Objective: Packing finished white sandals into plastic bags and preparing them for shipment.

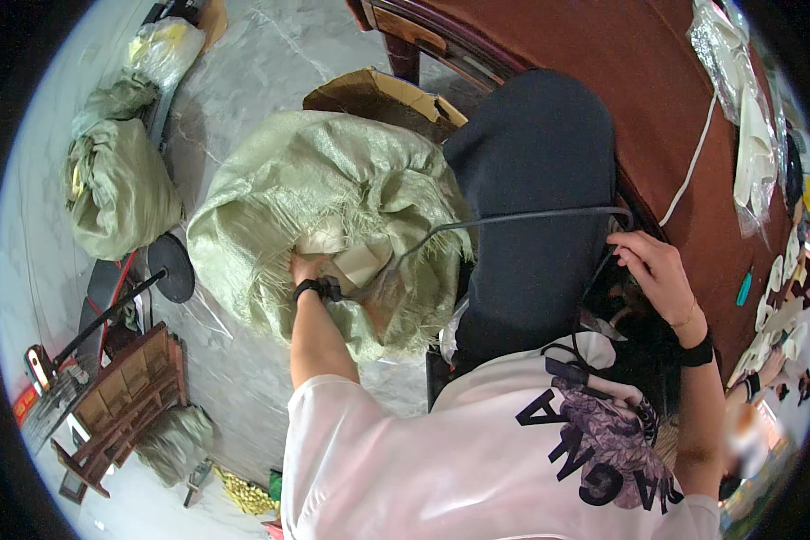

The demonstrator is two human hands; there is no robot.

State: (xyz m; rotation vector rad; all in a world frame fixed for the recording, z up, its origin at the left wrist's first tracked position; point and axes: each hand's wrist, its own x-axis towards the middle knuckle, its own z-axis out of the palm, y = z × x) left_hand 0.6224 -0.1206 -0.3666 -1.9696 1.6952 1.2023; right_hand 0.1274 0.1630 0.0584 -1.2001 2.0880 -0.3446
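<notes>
Item 1: your left hand (308, 268), black band at the wrist. It is sunk into the mouth of a large pale green woven sack (279, 193); the fingers are buried among pale flat pieces (351, 256) inside, so you cannot tell whether it is clenched or slack.

Item 2: the woven sack. It sits on the floor (270, 63), bulging all around your left hand, its frayed rim folded back toward you. Just beyond it stands an open cardboard box (378, 94).

Item 3: your right hand (652, 270), black band and thin bracelet at the wrist. Fingers curled, tips touching a thin black cable (513, 218) at the edge of the desk (621, 81); whether they actually pinch it cannot be told.

Item 4: the black cable. It runs from your right hand across a black cloth-covered bulk (531, 180) toward the sack.

Item 5: brown desk, beyond your right hand. It carries a white cord (693, 157) and clear plastic bags (738, 81).

Item 6: second green sack (117, 184), well to the left of your left hand, beside a wooden rack (126, 396) on the floor.
</notes>
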